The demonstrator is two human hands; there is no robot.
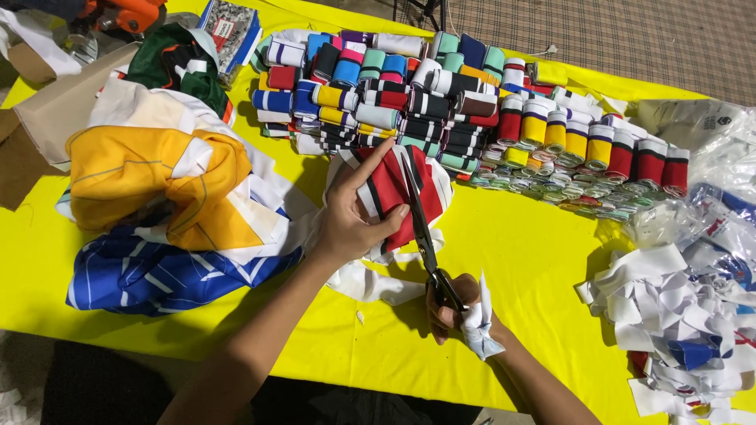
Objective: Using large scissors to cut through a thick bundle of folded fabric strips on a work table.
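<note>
My left hand [349, 214] grips a piece of red fabric with black and white stripes [394, 193], lifting it above the yellow table [520, 260]. My right hand [455, 307] holds black scissors [425, 236] by the handles, with a white rag wrapped at the palm. The blades point away from me and lie along the red fabric. White offcuts [370, 279] hang below the piece.
Rows of folded striped rib bands [441, 102] fill the far side. A heap of yellow, white and blue cloth [165, 205] lies at the left. White scraps [677, 307] and clear plastic bags [709, 134] pile at the right. Cardboard [47, 110] sits far left.
</note>
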